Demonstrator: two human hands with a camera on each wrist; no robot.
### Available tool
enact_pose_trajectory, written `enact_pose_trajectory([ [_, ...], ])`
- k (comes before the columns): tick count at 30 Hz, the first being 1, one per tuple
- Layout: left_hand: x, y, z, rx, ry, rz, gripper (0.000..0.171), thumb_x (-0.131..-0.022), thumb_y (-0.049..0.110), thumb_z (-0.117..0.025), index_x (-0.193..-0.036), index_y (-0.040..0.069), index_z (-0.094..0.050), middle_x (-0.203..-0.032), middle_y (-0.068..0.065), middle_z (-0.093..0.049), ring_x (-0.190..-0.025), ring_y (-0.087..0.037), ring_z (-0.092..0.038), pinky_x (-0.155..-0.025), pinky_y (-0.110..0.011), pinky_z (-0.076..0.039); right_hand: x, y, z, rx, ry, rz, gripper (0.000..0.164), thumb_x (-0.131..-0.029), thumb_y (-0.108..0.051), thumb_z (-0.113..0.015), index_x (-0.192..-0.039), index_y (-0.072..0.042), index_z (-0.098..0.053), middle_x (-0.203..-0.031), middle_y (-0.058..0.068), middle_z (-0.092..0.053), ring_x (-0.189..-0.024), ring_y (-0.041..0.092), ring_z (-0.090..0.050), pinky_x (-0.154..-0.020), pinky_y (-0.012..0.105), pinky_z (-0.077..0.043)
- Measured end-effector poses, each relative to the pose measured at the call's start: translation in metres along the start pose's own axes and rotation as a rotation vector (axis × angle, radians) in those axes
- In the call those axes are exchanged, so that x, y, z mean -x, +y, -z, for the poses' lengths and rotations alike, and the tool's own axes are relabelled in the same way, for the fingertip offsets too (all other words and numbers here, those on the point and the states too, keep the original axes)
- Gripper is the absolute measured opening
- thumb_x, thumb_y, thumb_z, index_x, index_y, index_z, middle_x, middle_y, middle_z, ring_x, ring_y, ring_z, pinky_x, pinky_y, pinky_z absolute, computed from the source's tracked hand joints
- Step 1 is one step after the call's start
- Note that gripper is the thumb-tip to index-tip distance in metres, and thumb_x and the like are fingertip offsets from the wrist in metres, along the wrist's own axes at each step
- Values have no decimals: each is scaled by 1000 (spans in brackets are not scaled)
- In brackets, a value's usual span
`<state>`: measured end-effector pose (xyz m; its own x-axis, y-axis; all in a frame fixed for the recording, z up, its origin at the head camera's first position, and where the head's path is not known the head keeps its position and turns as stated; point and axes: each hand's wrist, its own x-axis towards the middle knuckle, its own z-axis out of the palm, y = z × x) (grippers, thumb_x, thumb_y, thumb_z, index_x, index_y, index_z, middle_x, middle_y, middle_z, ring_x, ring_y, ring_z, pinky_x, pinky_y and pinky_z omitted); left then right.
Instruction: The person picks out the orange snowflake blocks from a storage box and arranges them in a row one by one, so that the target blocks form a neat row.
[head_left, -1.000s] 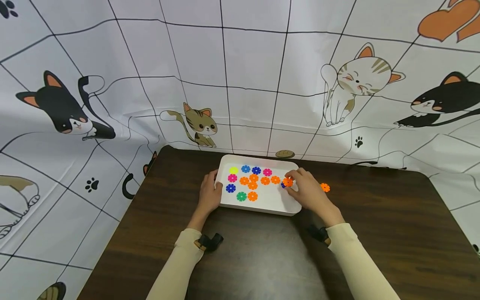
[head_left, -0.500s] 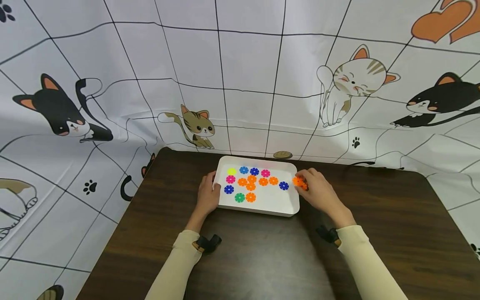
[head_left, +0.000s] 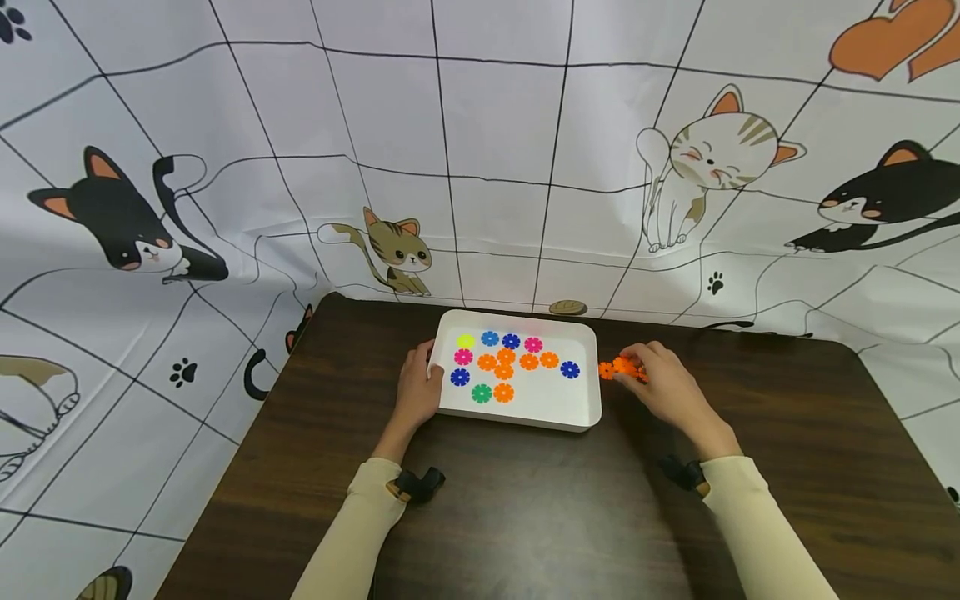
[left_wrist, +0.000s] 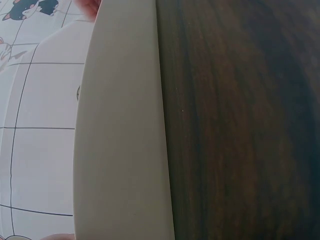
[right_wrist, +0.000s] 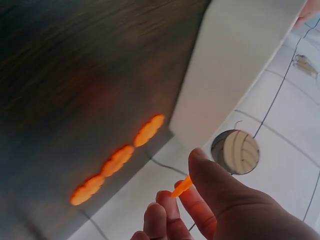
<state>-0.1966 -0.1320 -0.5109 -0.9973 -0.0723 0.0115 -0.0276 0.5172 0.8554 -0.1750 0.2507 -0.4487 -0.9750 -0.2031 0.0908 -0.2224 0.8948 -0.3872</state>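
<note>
My left hand (head_left: 418, 387) grips the left end of a white tray (head_left: 543, 404), thumb at the rim. Flat notched plastic discs lie in the tray: several orange ones, a yellow-green disc (head_left: 466, 342), a green disc (head_left: 482, 393), plus pink and blue ones. A dark blue disc (head_left: 570, 369) sits near the right end. Beyond that end, my right hand (head_left: 671, 392) pinches an orange disc (right_wrist: 182, 187) between thumb and fingers, above the table. Below it, orange discs (right_wrist: 117, 159) lie in a row on the wood. The left wrist view shows mostly the tray's outer wall (left_wrist: 120, 125).
The dark wooden table (head_left: 525, 517) reaches to a white cat-patterned cloth (head_left: 502, 217) at the back and left. The tray stands near the table's back edge.
My right hand has moved right with the orange disc, from over the tray's right end to above the table beside it. The dark blue disc is now uncovered. My left hand stays put.
</note>
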Motion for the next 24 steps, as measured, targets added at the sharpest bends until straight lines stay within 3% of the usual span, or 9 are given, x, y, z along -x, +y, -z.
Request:
enact_pose_trajectory([
  [24, 0, 1, -1, -26, 21, -5, 51, -101, 12, -43, -151, 5, -42, -147, -24, -46, -132, -40, -45, -116, -59, -34, 11, 53, 4, 28, -54, -57, 41, -96, -21, -68, -126, 6, -60, -116, 29, -60, -103, 43, -59, -86, 59, -50],
])
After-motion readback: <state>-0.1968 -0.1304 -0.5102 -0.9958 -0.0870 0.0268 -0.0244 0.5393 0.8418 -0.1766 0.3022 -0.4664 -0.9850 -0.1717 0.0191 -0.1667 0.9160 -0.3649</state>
